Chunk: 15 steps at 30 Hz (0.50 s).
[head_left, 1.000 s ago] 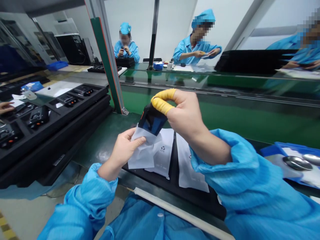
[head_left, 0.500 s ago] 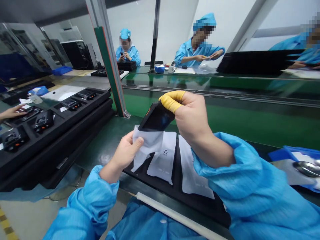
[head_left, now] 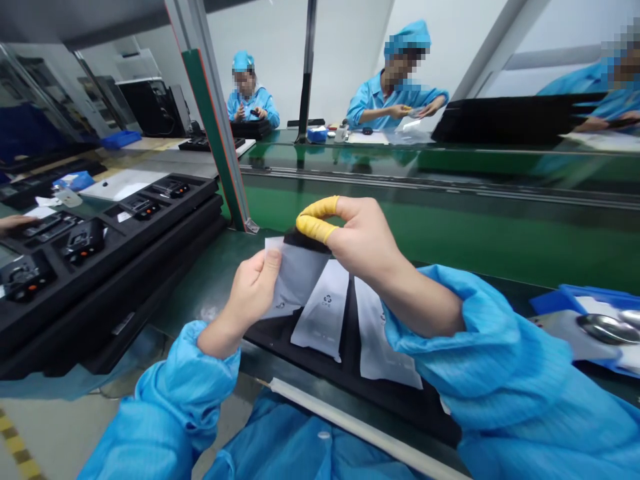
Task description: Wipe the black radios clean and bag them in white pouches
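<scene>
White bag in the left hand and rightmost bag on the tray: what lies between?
Head view: a third flat white bag with a small recycling mark lies on the black tray, between the held bag and the rightmost bag.

Green belt [head_left: 475,233] clear beyond hands [head_left: 365,240]; trays [head_left: 150,248] crowd left.

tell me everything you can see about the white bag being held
The small translucent white plastic bag is held roughly upright above the black tray, mouth up. A black device sits almost wholly inside, showing grey through the thin film; only its top edge sticks out. The left hand pinches the bag's left edge; the right hand, with yellow finger cots, grips the device's top. Small print marks its lower corner.
</scene>
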Tool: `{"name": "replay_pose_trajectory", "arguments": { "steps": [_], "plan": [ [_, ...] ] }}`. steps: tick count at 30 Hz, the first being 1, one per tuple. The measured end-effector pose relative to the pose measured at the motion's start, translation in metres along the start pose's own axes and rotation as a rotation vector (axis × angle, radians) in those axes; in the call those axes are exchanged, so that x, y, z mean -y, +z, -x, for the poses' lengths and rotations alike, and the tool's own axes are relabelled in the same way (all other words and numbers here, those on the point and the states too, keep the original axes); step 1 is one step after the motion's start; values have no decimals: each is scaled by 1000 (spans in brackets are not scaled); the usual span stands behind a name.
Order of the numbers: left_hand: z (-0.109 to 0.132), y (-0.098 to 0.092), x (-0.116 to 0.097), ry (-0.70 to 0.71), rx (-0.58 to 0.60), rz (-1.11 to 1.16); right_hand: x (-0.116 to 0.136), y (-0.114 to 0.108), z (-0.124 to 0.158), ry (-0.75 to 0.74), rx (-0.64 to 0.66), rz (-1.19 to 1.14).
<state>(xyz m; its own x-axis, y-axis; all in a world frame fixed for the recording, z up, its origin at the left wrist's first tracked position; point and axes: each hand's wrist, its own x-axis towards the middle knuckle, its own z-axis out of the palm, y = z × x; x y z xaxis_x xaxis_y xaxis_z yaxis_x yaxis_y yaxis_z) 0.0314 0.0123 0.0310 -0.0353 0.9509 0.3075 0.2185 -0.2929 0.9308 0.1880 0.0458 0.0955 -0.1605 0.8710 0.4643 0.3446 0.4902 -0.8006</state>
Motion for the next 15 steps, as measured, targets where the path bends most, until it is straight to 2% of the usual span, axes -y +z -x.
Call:
{"name": "replay_pose_trajectory", "arguments": {
  "steps": [3,5,8,11,13,15],
  "plan": [
    [-1,3,-8,99,-54,-27,0,-4,6,-96,62,72],
    [1,6,-14,153,-49,-32,2,-13,11,-139,1,95],
    [1,7,-16,141,-20,-28,1,-33,21,-93,-89,144],
    [-15,8,-2,3,-28,84,-6,-54,36,-30,-105,235],
    [-35,11,16,-185,-31,158,-14,-66,48,-18,-102,290],
    [-57,19,38,-423,-45,119,-20,-76,59,-27,-104,327]
  ]
}}
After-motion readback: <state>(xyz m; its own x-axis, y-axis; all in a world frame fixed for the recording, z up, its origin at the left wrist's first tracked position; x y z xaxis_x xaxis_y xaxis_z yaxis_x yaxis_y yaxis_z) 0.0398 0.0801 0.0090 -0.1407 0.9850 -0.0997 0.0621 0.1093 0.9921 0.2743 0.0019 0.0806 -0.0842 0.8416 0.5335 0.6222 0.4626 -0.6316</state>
